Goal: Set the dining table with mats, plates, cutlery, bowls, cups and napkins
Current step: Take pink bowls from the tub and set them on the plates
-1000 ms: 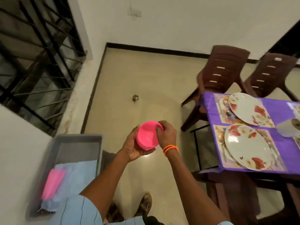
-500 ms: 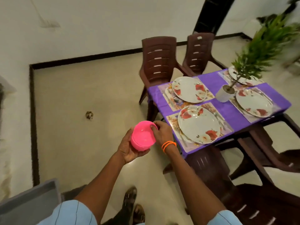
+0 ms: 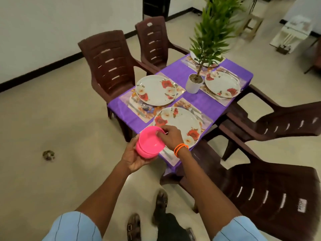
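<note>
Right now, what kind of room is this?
Most likely a home dining area: a table in a purple cloth laid with floral plates, brown plastic armchairs round it, and a potted plant as centrepiece.

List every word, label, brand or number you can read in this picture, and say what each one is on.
No text can be read.
Pale sticker on the near brown chair: print too blurred to read.
Pale patch at the top of the far chair: too small to read.
Pink bowls, floral plates, white plant pot: no writing visible.
</note>
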